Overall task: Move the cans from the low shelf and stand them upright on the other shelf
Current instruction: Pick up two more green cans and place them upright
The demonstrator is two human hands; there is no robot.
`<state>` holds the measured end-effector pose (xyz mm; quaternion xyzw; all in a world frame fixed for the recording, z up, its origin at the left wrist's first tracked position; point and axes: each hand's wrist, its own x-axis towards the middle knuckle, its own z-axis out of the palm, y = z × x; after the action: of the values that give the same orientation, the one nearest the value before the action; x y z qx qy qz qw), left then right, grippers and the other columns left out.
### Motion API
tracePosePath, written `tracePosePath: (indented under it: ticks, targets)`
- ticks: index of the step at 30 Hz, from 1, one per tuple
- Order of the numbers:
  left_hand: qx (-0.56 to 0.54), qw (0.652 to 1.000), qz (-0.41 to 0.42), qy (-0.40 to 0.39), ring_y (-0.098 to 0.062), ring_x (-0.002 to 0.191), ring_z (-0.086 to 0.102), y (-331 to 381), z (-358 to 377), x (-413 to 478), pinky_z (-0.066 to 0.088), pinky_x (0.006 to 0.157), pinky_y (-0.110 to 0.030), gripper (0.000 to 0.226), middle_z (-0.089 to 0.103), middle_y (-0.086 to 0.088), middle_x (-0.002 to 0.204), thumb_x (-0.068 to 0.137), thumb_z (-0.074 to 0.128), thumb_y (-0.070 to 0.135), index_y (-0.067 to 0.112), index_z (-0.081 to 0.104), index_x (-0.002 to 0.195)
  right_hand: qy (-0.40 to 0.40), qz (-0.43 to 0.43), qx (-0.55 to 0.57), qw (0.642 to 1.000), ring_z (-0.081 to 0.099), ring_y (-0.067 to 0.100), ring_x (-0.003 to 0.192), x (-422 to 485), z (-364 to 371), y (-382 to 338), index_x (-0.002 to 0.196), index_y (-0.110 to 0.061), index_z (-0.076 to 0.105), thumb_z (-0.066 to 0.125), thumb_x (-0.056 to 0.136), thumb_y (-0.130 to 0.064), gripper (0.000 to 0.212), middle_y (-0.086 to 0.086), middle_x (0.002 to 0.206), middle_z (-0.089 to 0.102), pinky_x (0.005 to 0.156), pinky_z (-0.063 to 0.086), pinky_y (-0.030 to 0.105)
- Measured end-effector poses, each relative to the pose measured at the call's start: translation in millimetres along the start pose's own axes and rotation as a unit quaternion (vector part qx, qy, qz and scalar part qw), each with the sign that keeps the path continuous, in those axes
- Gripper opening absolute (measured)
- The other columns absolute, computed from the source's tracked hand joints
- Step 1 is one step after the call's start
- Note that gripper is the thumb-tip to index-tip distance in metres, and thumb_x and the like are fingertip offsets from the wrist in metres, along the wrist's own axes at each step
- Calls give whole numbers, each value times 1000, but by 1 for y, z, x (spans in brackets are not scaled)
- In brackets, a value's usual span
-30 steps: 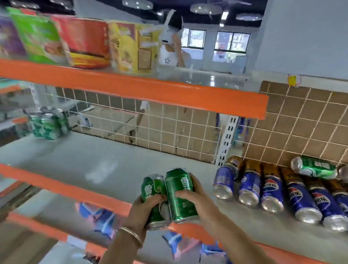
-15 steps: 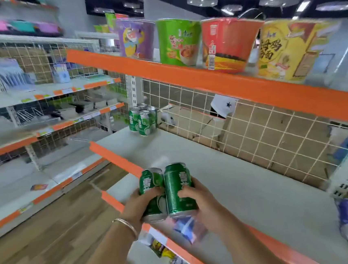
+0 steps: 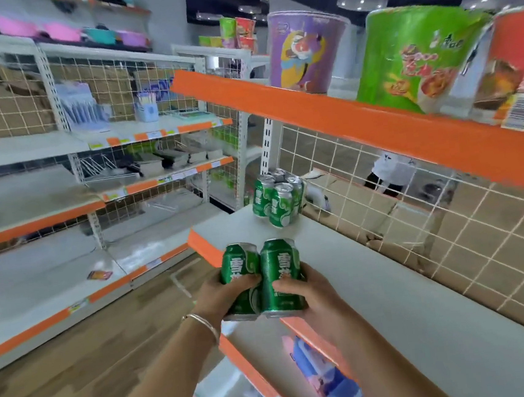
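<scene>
Two green cans stand upright and side by side in my hands, above the front edge of the white middle shelf [image 3: 374,286]. My left hand [image 3: 222,293] grips the left green can [image 3: 239,269]. The right green can [image 3: 281,268] is gripped by my right hand [image 3: 308,290]. Several matching green cans [image 3: 276,197] stand upright in a cluster at the shelf's far left end, beyond my hands.
Large noodle cups [image 3: 416,55] line the orange-edged shelf overhead [image 3: 342,120]. A wire grid back panel [image 3: 416,215] closes the shelf's rear. Blue packets [image 3: 322,375] lie on the shelf below. Another shelving unit [image 3: 61,185] stands left across a wooden floor aisle. A person [image 3: 389,170] is behind the grid.
My view has swung left along the shelf; the lying blue cans left the frame. Both hands have carried the two green cans closer to the upright cluster.
</scene>
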<state>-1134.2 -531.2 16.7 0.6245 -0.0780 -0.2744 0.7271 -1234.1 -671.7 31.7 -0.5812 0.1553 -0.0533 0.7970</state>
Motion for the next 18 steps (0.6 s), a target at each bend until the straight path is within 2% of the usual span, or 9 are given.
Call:
tracePosePath:
  ticks: [2, 4, 7, 8, 10, 12, 14, 16, 18]
  targets:
    - [16, 1000, 3, 6, -32, 82, 70, 9, -8, 29, 59, 69, -40, 77, 72, -18, 97, 33, 84, 28, 6, 64, 104, 14, 4, -2, 1000, 67, 40, 92, 30, 3, -5, 113, -7, 63, 67, 71, 2, 44, 26, 108, 67, 76, 56, 50]
    - [30, 999, 6, 6, -31, 85, 70, 16, -14, 56, 58, 75, -42, 80, 71, -15, 100, 32, 86, 26, 8, 63, 106, 37, 1, -8, 999, 69, 38, 87, 57, 6, -8, 117, -6, 60, 65, 73, 9, 47, 23, 106, 69, 70, 58, 50]
    - [80, 997, 14, 2, -27, 89, 68, 26, -19, 93, 55, 82, -37, 51, 71, -9, 96, 50, 89, 13, 16, 66, 95, 88, -12, -28, 996, 71, 32, 82, 89, 7, -11, 117, -10, 57, 65, 72, 15, 52, 16, 100, 72, 60, 57, 41]
    - [104, 994, 16, -1, -24, 88, 68, 26, -20, 104, 55, 82, -36, 45, 72, -6, 94, 52, 89, 15, 20, 67, 91, 101, -20, -33, 994, 72, 29, 81, 96, 6, -11, 116, -11, 57, 68, 69, 14, 54, 12, 98, 73, 60, 57, 39]
    - [150, 988, 22, -23, -19, 86, 69, 28, -20, 124, 56, 82, -34, 51, 73, -1, 90, 43, 88, 31, 22, 69, 89, 122, -41, -48, 991, 71, 24, 84, 111, 2, -12, 114, -15, 59, 76, 62, 9, 60, 6, 96, 74, 65, 57, 39]
    - [183, 982, 30, -45, -11, 76, 68, 29, -18, 145, 57, 72, -19, 48, 72, 4, 82, 46, 87, 35, 19, 69, 87, 151, -66, -71, 984, 70, 20, 88, 126, -2, -15, 111, -21, 59, 81, 57, 5, 64, 2, 96, 73, 70, 57, 37]
    - [198, 978, 37, -57, 2, 64, 58, 32, -14, 166, 42, 49, 0, 31, 64, 13, 71, 61, 85, 22, 21, 66, 85, 182, -84, -87, 976, 68, 20, 94, 142, -6, -15, 114, -22, 57, 82, 60, 7, 67, 2, 102, 71, 77, 57, 36]
    - [210, 974, 38, -71, 2, 64, 57, 35, -14, 186, 39, 47, 0, 30, 62, 14, 71, 63, 84, 15, 22, 65, 86, 213, -100, -97, 967, 66, 20, 99, 157, -9, -12, 118, -22, 54, 79, 64, 10, 68, 1, 107, 69, 81, 56, 37]
    - [211, 972, 36, -93, -11, 76, 65, 36, -14, 207, 48, 63, -12, 42, 68, 7, 81, 56, 88, 12, 20, 65, 90, 242, -116, -111, 957, 65, 17, 102, 170, -11, -5, 120, -27, 53, 79, 63, 10, 72, -2, 111, 68, 81, 55, 34]
